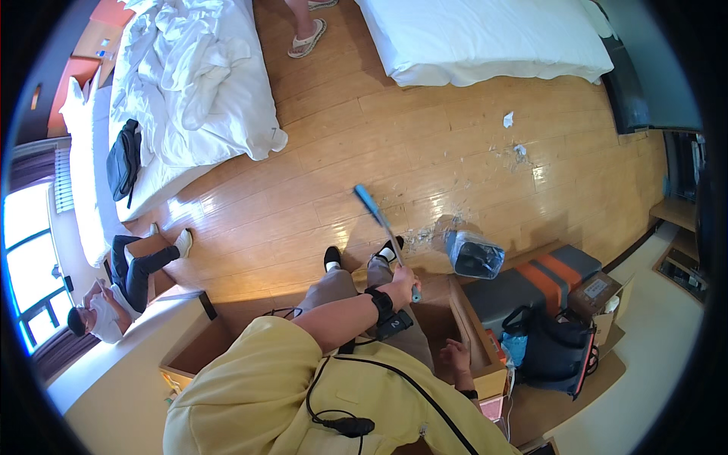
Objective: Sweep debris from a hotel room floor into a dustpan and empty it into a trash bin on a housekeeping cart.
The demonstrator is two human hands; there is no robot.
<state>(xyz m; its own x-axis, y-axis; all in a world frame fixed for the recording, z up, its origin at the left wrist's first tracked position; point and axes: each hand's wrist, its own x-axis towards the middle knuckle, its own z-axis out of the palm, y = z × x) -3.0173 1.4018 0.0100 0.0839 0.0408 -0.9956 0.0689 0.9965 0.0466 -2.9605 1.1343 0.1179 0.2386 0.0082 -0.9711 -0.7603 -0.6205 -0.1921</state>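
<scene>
My left hand grips the handle of a long-handled blue brush. Its bristled head points away from me, past my feet. My right hand hangs low on the right, beside the side panel of a wooden furniture piece; its fingers are loosely apart and nothing shows in them. Scattered bits of debris lie on the wood floor just beyond my right foot. Next to them is a dark wastebasket with a clear plastic liner.
A grey pad with orange stripes, a cardboard box and a black bag are at right. Crumpled paper lies farther off. Two white-covered beds stand beyond. One person sits at left; another's feet show between the beds.
</scene>
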